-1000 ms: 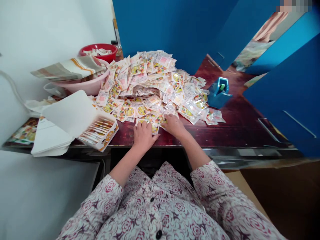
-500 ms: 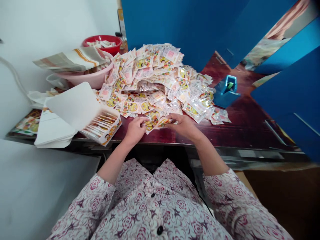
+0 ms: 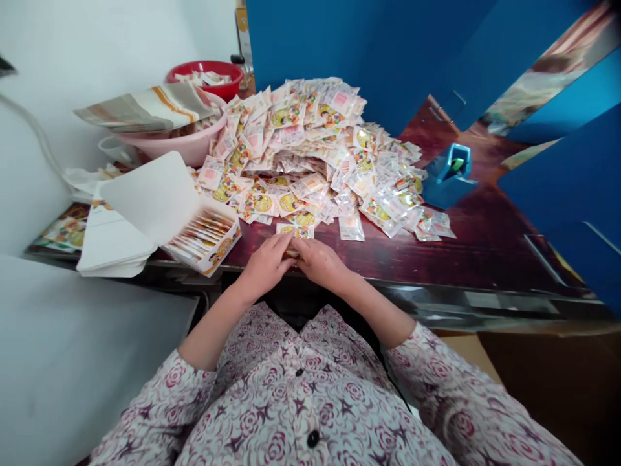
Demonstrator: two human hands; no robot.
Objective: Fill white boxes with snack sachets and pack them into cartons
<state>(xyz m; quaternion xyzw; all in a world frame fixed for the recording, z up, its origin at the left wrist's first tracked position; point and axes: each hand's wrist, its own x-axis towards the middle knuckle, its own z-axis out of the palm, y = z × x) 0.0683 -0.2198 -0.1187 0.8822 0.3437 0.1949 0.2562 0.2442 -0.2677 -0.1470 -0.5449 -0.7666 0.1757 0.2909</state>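
Note:
A big heap of small printed sachets (image 3: 310,149) covers the dark red table (image 3: 466,246). My left hand (image 3: 264,265) and my right hand (image 3: 317,262) meet at the table's near edge, fingers closed together over a small stack of sachets (image 3: 294,232) that they press down; only the stack's far edge shows. An open carton (image 3: 204,239) with sachets stood on edge inside lies just left of my left hand, its white lid (image 3: 148,194) raised.
A pink basin (image 3: 179,145) under a striped cloth and a red bowl (image 3: 206,72) stand at the back left. A blue tape dispenser (image 3: 449,175) sits right of the heap. Blue panels (image 3: 378,45) wall the back and right. Flat white cartons (image 3: 109,246) lie left.
My hands drew sachets out of the heap's near edge, lifted them together, and now have them gathered into a stack pressed down at the table's edge.

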